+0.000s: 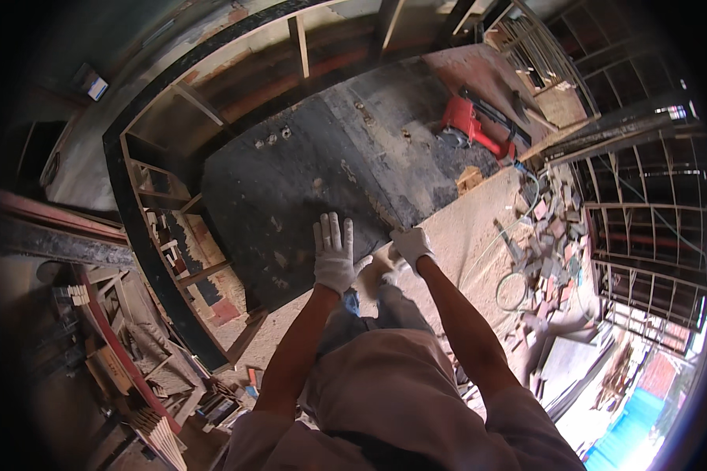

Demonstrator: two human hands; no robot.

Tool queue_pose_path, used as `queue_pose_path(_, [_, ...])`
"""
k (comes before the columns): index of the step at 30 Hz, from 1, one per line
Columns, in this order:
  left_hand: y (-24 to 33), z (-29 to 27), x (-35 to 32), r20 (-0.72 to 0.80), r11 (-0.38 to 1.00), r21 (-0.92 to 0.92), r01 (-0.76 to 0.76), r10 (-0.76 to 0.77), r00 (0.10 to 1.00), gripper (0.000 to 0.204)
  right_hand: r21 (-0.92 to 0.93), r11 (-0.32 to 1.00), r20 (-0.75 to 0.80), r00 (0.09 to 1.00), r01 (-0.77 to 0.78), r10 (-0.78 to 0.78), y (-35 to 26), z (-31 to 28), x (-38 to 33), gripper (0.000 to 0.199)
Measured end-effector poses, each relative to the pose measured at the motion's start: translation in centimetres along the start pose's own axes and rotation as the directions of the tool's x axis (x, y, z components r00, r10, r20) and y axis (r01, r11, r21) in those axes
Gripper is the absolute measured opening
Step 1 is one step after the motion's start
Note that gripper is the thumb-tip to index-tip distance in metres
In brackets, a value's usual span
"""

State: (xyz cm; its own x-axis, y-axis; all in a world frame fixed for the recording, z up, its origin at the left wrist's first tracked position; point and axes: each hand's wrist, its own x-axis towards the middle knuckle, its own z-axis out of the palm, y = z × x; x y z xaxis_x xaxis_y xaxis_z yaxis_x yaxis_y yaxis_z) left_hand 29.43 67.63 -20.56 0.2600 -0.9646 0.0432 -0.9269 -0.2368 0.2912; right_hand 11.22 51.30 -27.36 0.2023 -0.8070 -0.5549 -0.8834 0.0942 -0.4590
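Note:
A large dark, worn board lies in front of me, its near edge at my knees. My left hand, in a white glove, rests flat on the board's near end with fingers spread. My right hand, also gloved in white, curls over the board's right near edge. Both bare forearms reach down from my body toward that end of the board.
A red power saw sits at the board's far right. Offcuts and tile scraps with a coiled hose lie on the sandy floor to the right. Wooden shelf frames stand left; lattice frames stand right.

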Motion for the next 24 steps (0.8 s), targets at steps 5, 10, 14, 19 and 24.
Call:
queue_pose_path(5, [-1.6,0.4,-1.6,0.035,0.988,0.145,0.059,-0.065,0.997,0.104,-0.714,0.607,-0.097,0.81,0.349,-0.578,-7.7,-13.4,3.9,0.05])
queue_pose_path(10, [-1.1,0.6,-0.9,0.047,0.982,0.187,0.025,-0.034,0.998,0.103,-0.74,0.599,-0.214,0.738,0.305,-0.64,-4.8,-23.2,18.3,0.106])
queue_pose_path(14, [-0.8,0.9,-0.3,-0.061,0.99,0.139,-0.002,0.01,0.998,0.103,-0.598,0.646,-0.161,0.719,0.474,-0.676,-4.2,-24.7,24.8,0.086])
queue_pose_path(19, [-0.9,1.3,-0.4,-0.033,0.989,0.145,0.012,-0.007,0.999,0.103,-0.359,0.782,0.063,0.85,0.509,-0.524,-4.7,-26.3,24.4,0.077])
queue_pose_path(24, [-1.1,1.0,-1.4,-0.044,0.982,0.184,0.046,-0.038,0.998,0.105,-0.502,0.808,-0.222,0.857,0.308,-0.465,-8.2,-17.5,16.6,0.114])
